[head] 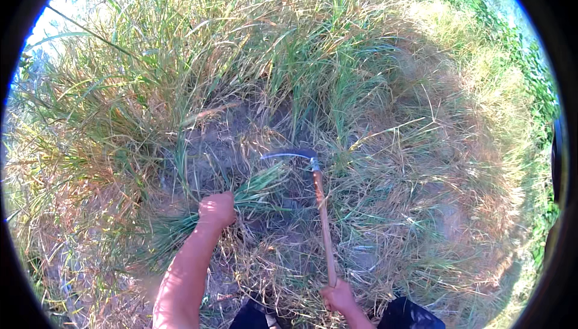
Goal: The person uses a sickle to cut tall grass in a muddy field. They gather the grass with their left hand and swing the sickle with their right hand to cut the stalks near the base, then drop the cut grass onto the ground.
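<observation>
My left hand [217, 209] is closed around a bundle of cut green grass [262, 184], whose stems stick out on both sides of the fist. In my right hand [338, 296] is the lower end of the long wooden handle [326, 234] of a sickle. The sickle's curved metal blade [291, 153] points left, beyond and to the right of the bundle. It is held just over short stubble and bare soil [216, 148]. A metal collar [314, 164] joins blade and handle.
Tall standing grass [253, 40], green and yellowed, rises ahead and to the left. Flattened dry grass [406, 193] covers the ground on the right. A leafy green hedge [533, 76] runs along the far right. My dark-clothed legs [408, 314] show at the bottom edge.
</observation>
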Available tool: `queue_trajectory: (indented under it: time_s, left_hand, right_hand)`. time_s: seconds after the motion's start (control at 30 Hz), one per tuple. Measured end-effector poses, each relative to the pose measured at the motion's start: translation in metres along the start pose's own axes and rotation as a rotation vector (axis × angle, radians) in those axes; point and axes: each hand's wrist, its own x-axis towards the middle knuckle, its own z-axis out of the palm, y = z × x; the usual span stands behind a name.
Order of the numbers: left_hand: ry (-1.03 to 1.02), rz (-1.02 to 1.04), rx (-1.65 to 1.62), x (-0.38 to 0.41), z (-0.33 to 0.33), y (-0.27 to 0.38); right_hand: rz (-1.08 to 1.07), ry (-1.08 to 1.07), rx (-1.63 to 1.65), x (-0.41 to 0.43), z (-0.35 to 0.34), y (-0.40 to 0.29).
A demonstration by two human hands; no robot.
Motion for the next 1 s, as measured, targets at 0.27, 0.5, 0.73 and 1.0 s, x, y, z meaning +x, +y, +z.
queue_trajectory:
  time_s: [0.27,0.5,0.73,1.0]
  left_hand:
    - [-0.051,-0.094,-0.007,-0.095,0.044,-0.043]
    - [0.027,-0.18,-0.094,-0.208,0.069,-0.095]
    - [-0.093,-0.287,-0.14,-0.361,0.172,-0.157]
    - [-0.137,-0.567,-0.428,-0.54,0.333,-0.191]
  right_hand:
    - [-0.002,-0.221,-0.272,-0.055,0.026,0.001]
    - [-0.044,-0.208,0.165,-0.083,0.007,0.026]
    - [-0.076,-0.17,0.091,-0.132,-0.002,-0.006]
    - [-0.236,-0.202,0.05,-0.166,-0.037,-0.016]
